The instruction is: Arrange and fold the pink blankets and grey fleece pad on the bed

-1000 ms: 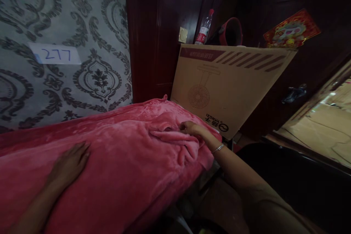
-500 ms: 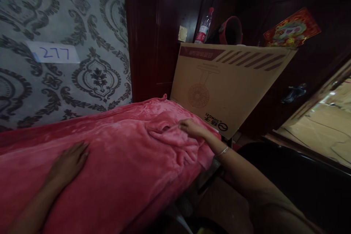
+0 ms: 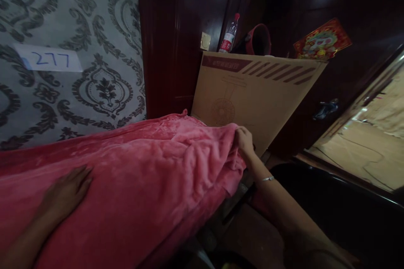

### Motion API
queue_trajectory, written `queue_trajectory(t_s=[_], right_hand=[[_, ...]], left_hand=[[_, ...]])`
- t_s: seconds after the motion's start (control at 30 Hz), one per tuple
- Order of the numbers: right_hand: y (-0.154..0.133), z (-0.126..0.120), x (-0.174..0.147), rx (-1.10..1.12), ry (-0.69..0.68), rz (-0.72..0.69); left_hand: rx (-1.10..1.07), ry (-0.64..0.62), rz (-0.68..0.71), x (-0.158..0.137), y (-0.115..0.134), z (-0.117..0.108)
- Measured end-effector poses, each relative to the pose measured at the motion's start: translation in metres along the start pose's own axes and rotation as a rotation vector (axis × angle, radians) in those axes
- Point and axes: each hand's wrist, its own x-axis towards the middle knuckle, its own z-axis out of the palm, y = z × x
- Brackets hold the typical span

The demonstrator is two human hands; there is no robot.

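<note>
A plush pink blanket [image 3: 135,176] covers the long surface in front of me, smooth at the left and creased toward the right. My left hand [image 3: 65,191] lies flat on it, palm down, fingers stretched out. At the blanket's far right corner my right hand [image 3: 243,139] is closed on the cloth and holds a fold of it raised. Creases run from that grip toward the middle. A thin bracelet circles my right wrist. The fingertips of the right hand are partly hidden by the fabric.
A large cardboard box [image 3: 255,92] stands just behind the blanket's right end. Above its top edge show a plastic bottle [image 3: 229,35] and a red decoration [image 3: 323,42]. A black chair-like surface [image 3: 331,206] lies to the right. Patterned wall [image 3: 104,88] borders the left.
My right hand has moved right, drawing the gripped blanket fold toward the corner and lifting it. The bunched part has stretched into creases. My left hand remains flat on the blanket.
</note>
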Motion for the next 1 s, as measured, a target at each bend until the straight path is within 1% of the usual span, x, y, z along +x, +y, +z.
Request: queue_trajectory(t_s=[0.03,0.07,0.13,0.17,0.2,0.23,0.27,0.3,0.4,0.47,0.5,0.53,0.6,0.67,0.73,0.8,0.87,0.9,0.93,0.97,1.0], right_hand=[[-0.004,0.003,-0.015,-0.031,-0.160,-0.072],[-0.008,0.007,-0.032,-0.071,-0.391,-0.159],[-0.013,0.013,-0.066,-0.180,-0.932,-0.323],[-0.014,0.015,-0.080,-0.230,-1.139,-0.371],[-0.013,0.016,-0.093,-0.262,-1.257,-0.386],[-0.011,0.016,-0.101,-0.280,-1.300,-0.381],[-0.008,0.016,-0.106,-0.288,-1.282,-0.366],[-0.004,0.015,-0.108,-0.294,-1.222,-0.348],[0.002,0.011,-0.098,-0.339,-0.959,-0.312],[-0.001,0.012,-0.090,-0.363,-0.813,-0.349],[-0.004,0.014,-0.088,-0.366,-0.789,-0.382],[-0.007,0.018,-0.089,-0.371,-0.801,-0.412],[-0.012,0.030,-0.097,-0.424,-0.894,-0.434],[-0.013,0.044,-0.108,-0.533,-0.985,-0.391],[-0.010,0.055,-0.118,-0.642,-0.999,-0.334],[-0.007,0.061,-0.117,-0.696,-0.972,-0.316],[-0.009,0.057,-0.102,-0.657,-0.966,-0.307],[-0.012,0.051,-0.088,-0.592,-0.947,-0.287],[-0.017,0.042,-0.070,-0.499,-0.884,-0.255],[-0.023,0.030,-0.049,-0.382,-0.774,-0.205],[-0.030,0.016,-0.026,-0.240,-0.575,-0.155]], left_hand=[[-0.003,-0.001,0.002,0.001,-0.001,0.001],[-0.006,0.002,0.007,0.001,-0.002,0.001],[-0.011,0.019,0.025,0.002,-0.003,0.002],[-0.011,0.031,0.034,0.002,-0.004,0.003],[-0.009,0.042,0.042,0.002,-0.005,0.004],[-0.008,0.054,0.048,0.002,-0.006,0.005],[-0.007,0.063,0.056,0.002,-0.007,0.005],[-0.007,0.072,0.062,0.002,-0.008,0.006],[-0.017,0.087,0.073,0.003,-0.010,0.008],[-0.039,0.098,0.079,0.003,-0.010,0.009],[-0.053,0.105,0.083,0.003,-0.011,0.009],[-0.065,0.112,0.088,0.003,-0.010,0.009],[-0.076,0.119,0.087,0.003,-0.010,0.008],[-0.080,0.104,0.071,0.002,-0.009,0.007],[-0.094,0.088,0.056,0.002,-0.008,0.005],[-0.111,0.082,0.051,0.001,-0.007,0.003],[-0.116,0.082,0.050,0.000,-0.005,0.001],[-0.113,0.076,0.048,0.000,-0.004,0.000],[-0.106,0.068,0.046,0.000,-0.003,0.000],[-0.093,0.060,0.039,0.000,-0.002,-0.001],[-0.076,0.049,0.034,0.000,-0.001,-0.001]])
